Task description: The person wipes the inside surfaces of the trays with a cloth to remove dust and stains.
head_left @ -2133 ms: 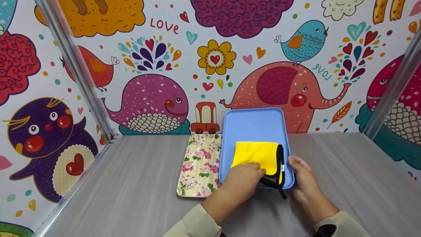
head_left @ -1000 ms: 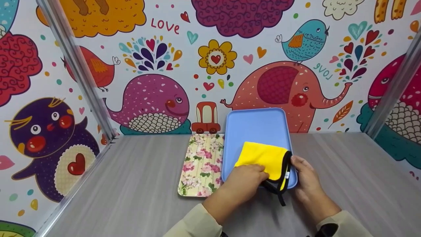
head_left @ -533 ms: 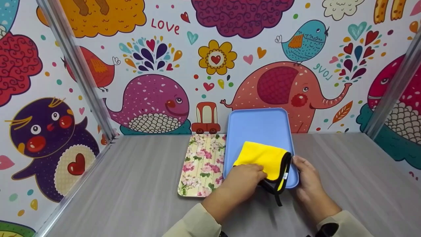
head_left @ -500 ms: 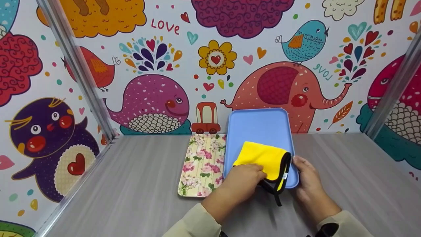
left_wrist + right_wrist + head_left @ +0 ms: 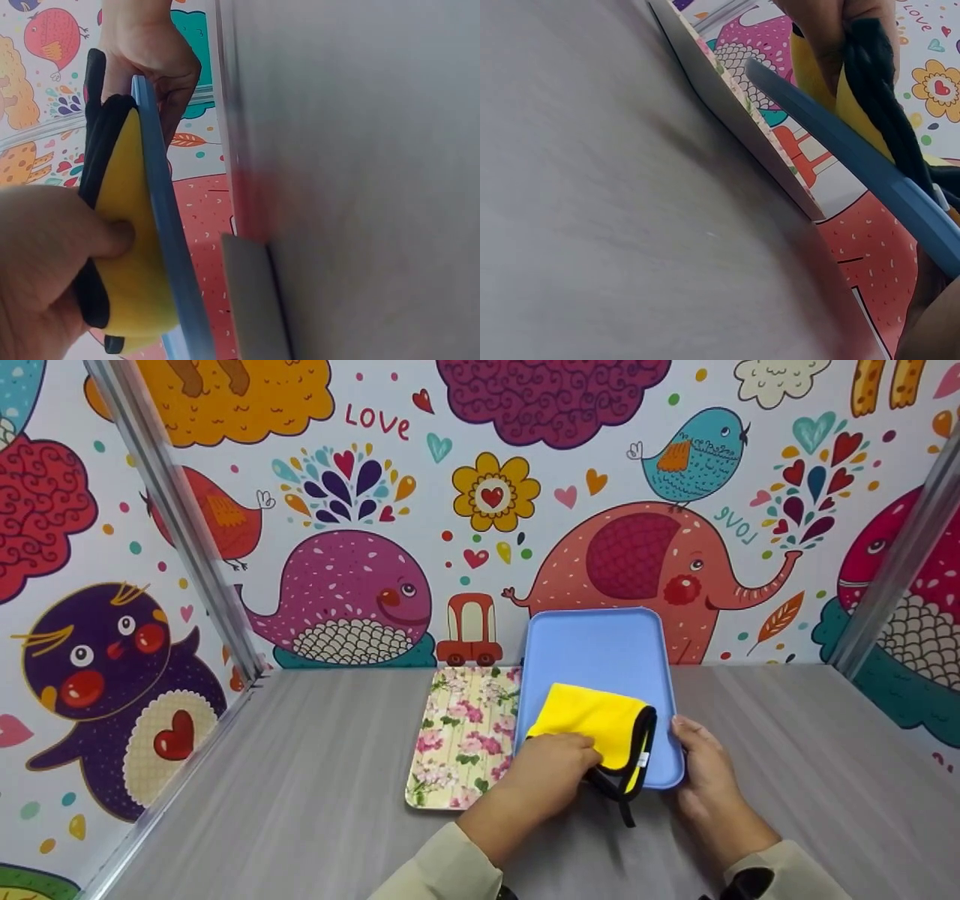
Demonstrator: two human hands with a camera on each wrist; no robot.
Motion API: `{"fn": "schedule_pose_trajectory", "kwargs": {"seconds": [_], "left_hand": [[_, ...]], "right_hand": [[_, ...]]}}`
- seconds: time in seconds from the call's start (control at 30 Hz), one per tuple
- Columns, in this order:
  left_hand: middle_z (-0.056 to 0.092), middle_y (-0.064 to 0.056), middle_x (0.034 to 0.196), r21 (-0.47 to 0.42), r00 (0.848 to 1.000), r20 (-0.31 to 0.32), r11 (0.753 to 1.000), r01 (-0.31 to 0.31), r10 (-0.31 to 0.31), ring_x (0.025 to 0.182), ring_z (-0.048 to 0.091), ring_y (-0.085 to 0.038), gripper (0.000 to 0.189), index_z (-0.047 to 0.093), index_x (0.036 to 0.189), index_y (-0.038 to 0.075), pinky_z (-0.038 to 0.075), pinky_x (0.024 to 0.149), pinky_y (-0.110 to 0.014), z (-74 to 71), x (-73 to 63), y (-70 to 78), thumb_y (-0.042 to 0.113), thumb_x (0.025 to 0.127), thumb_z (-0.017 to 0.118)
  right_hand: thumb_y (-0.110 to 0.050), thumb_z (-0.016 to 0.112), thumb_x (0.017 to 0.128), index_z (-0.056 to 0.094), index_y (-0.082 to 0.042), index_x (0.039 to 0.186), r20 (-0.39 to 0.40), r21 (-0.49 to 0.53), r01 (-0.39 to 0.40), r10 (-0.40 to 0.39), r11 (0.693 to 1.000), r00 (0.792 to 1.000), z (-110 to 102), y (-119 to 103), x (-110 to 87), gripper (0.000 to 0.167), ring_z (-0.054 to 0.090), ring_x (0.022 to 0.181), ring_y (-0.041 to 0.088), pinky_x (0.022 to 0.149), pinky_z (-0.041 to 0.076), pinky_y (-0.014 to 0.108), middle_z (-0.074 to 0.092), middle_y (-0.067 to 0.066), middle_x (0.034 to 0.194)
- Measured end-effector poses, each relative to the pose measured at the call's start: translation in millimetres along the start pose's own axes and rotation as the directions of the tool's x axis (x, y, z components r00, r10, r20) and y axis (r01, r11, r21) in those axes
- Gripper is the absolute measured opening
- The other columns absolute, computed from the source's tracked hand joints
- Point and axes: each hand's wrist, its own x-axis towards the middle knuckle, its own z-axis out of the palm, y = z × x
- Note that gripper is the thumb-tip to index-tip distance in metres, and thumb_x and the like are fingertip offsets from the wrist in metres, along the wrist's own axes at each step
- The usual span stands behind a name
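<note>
A folded yellow cloth [image 5: 596, 716] with black edging and a small white tag lies against the lower part of a light blue rectangular tray [image 5: 600, 649]. My left hand [image 5: 551, 772] grips the cloth's near left part, thumb curled over it in the left wrist view. At the tray's lower right edge, my right hand [image 5: 709, 787] holds the rim, thumb on top and the other fingers mostly hidden. Both wrist views show the tray held up off the table, its underside clear of the surface. A black loop dangles from the cloth's near side.
A flower-patterned tray [image 5: 457, 735] lies flat on the grey table [image 5: 315, 765], just left of the blue tray and partly covered by it. Behind stands a wall [image 5: 495, 420] printed with cartoon animals, with metal posts [image 5: 176, 517] at the sides.
The blue tray has shifted a little to the right, showing more of the flower-patterned tray. On it, the cloth has turned and slid right and nearer, then slightly back left with my left hand.
</note>
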Motion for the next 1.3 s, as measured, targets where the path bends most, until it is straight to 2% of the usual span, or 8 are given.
{"fn": "schedule_pose_trajectory", "kwargs": {"seconds": [0.5, 0.73, 1.3], "left_hand": [[0.072, 0.011, 0.093, 0.077, 0.999, -0.051, 0.997, 0.013, -0.009, 0.081, 0.066, -0.009, 0.016, 0.080, 0.101, 0.027, 0.057, 0.074, -0.021, 2.1, -4.1, -3.1, 0.016, 0.098, 0.070], [0.074, 0.009, 0.097, 0.064, 0.999, -0.004, 0.997, 0.052, -0.052, 0.083, 0.066, -0.010, 0.013, 0.080, 0.108, 0.026, 0.057, 0.082, -0.020, 0.7, -5.0, -2.8, 0.021, 0.098, 0.072], [0.075, 0.007, 0.098, 0.061, 0.995, 0.029, 0.994, 0.092, -0.094, 0.085, 0.068, -0.011, 0.015, 0.079, 0.111, 0.025, 0.058, 0.084, -0.022, 2.5, -4.6, -4.2, 0.022, 0.098, 0.073]], "right_hand": [[-0.027, 0.055, 0.108, 0.074, -0.034, 0.078, -0.021, 0.026, 0.007, -0.006, 1.000, 1.000, -4.2, -3.3, 2.4, 0.036, 0.062, 0.090, 0.000, 0.086, 0.051, 0.021, 0.069, -0.020, 0.088], [-0.026, 0.055, 0.108, 0.074, -0.033, 0.076, -0.027, 0.045, 0.012, -0.011, 0.999, 1.000, -5.5, -3.4, 4.7, 0.038, 0.063, 0.086, 0.000, 0.083, 0.051, 0.020, 0.069, -0.018, 0.084], [-0.027, 0.054, 0.108, 0.072, -0.035, 0.077, -0.028, 0.054, 0.053, -0.052, 0.997, 0.998, -8.8, -2.8, 5.9, 0.037, 0.060, 0.089, -0.001, 0.086, 0.049, 0.020, 0.066, -0.019, 0.087]]}}
